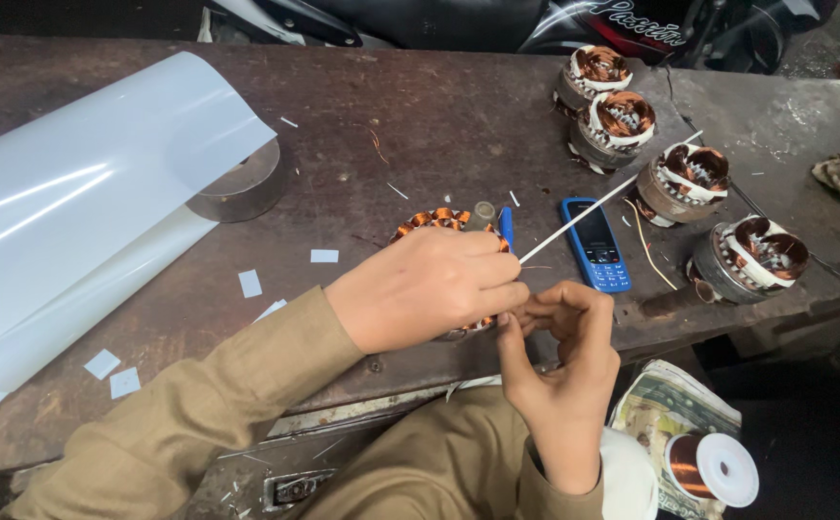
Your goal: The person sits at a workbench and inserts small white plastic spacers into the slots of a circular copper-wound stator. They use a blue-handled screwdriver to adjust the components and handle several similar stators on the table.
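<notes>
Mid-winding; left hand [425, 287] gripping copper stator [439, 223]; right hand [563, 323] pinching thin white strip [601, 203]; next needs careful slot insertion

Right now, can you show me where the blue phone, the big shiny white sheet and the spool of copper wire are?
Blue keypad phone [596, 245], head view: on its dark screen.
Glossy white curled sheet [73, 221], head view: on its flat middle.
White plastic spool of copper wire [725, 469], head view: on its round white flange.
</notes>
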